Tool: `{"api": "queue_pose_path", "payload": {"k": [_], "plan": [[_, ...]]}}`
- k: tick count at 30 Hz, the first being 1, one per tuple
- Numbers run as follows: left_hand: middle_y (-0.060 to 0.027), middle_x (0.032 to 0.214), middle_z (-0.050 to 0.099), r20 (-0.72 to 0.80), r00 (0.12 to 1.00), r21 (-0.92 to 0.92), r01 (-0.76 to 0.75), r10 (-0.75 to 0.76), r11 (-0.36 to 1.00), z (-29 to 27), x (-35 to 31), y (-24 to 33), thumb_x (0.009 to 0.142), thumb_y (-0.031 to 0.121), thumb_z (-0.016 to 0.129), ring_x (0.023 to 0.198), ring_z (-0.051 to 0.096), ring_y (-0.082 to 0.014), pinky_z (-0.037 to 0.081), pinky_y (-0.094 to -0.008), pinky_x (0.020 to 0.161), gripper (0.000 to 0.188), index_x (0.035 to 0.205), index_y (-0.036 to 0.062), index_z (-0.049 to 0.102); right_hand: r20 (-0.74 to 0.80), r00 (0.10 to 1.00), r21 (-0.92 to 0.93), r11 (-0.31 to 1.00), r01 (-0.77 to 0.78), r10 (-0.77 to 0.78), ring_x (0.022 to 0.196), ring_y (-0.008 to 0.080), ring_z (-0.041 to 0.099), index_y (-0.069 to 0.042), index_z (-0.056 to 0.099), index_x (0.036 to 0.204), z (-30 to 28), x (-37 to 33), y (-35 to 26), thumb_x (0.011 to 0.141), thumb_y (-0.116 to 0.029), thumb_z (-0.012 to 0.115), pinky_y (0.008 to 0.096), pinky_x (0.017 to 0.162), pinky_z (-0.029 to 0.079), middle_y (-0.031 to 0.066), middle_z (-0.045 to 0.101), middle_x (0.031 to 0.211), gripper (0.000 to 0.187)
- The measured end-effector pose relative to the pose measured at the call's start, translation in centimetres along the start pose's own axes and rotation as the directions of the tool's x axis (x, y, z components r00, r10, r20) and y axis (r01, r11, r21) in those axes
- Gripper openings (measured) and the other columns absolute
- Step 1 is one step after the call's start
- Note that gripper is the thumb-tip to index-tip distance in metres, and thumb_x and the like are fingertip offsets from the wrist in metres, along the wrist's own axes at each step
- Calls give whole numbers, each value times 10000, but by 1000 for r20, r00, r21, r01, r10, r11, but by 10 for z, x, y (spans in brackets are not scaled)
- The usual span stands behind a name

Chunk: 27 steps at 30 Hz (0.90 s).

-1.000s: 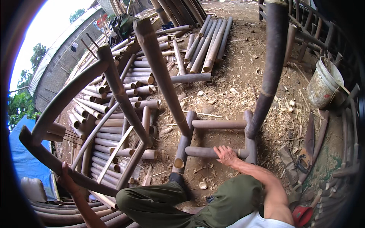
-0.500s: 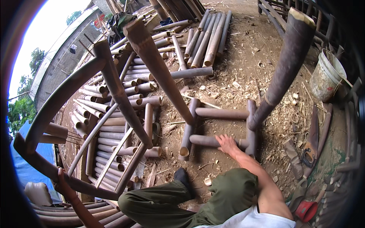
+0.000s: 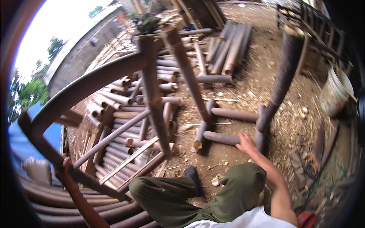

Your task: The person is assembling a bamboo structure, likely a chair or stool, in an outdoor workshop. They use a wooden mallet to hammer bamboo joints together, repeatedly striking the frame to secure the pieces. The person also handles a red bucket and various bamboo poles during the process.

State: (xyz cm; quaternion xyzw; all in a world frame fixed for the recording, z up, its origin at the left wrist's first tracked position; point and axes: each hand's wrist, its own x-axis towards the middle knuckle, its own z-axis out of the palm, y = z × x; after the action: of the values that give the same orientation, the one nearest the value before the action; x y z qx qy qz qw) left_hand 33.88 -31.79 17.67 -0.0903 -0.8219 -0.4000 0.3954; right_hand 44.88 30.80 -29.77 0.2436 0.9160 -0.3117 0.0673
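Note:
At the left, my left hand (image 3: pixel 66 174) is closed round the lower pole of a brown bamboo frame (image 3: pixel 91 78). This frame has a curved bar, an upright post and thin slanting sticks, and stands tilted up from the ground. Ahead of me a second bamboo frame (image 3: pixel 234 114) rests on the dirt, with two cross rails joining short end pieces and two long posts rising from it. My right hand (image 3: pixel 247 145) grips the nearer rail (image 3: pixel 222 138) towards its right end. Its fingers are partly hidden and slightly blurred.
Stacked bamboo poles (image 3: pixel 119 136) lie beyond the left frame, with another bundle (image 3: pixel 230 49) farther back. On the right stand a dirty white bucket (image 3: pixel 335 91) and, blurred, a handsaw (image 3: pixel 317 148). Wood chips litter the ground. Curved poles (image 3: pixel 76 205) lie at lower left.
The view has shifted, so the scene sits farther right. The left frame's top has swung right with my left hand still on it. My right hand sits slightly farther right along the rail.

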Motion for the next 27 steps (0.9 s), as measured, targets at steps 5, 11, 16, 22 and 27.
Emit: {"api": "queue_pose_path", "payload": {"k": [5,11,16,22,27], "plan": [[-53,950,685,61,992,-250,123,-111,960,-31,-18,-4,745,165,792,845,632,-125,491,-291,797,370,1058,1,683,-72,995,375,923,88,-65,1015,292,682,-38,331,1501,-130,-107,-53,838,-257,749,398,894,547,230,622,1220,815],[-81,1001,684,88,990,-112,-100,110,989,-71,-4,15,754,182,791,875,640,-145,499,-330,834,464,1145,-15,635,-497,802,400,732,551,-332,945,240,673,-50,346,1498,-235,-213,-163,882,-228,719,363,832,556,202,617,1180,742],[-39,967,671,180,945,-228,-229,272,946,-18,-7,58,788,116,777,877,616,-114,504,-283,782,352,1097,3,649,-724,472,2,683,731,-502,973,210,631,-123,411,1475,-287,-282,-226,876,-231,732,346,873,533,133,624,1176,688],[-44,961,697,284,882,-318,-284,377,905,28,6,87,758,122,802,849,631,-100,515,-266,759,432,1140,3,642,-744,421,-177,761,624,-518,1008,245,608,-55,472,1410,-255,-293,-224,829,-154,778,363,900,504,129,589,1155,664],[-47,927,719,283,886,-258,-297,366,919,52,24,80,768,197,817,824,632,-84,507,-263,760,380,1076,11,695,-844,281,-271,815,512,-456,1033,265,579,-71,413,1451,-249,-290,-207,822,-90,755,381,908,496,158,528,1254,717]]}}
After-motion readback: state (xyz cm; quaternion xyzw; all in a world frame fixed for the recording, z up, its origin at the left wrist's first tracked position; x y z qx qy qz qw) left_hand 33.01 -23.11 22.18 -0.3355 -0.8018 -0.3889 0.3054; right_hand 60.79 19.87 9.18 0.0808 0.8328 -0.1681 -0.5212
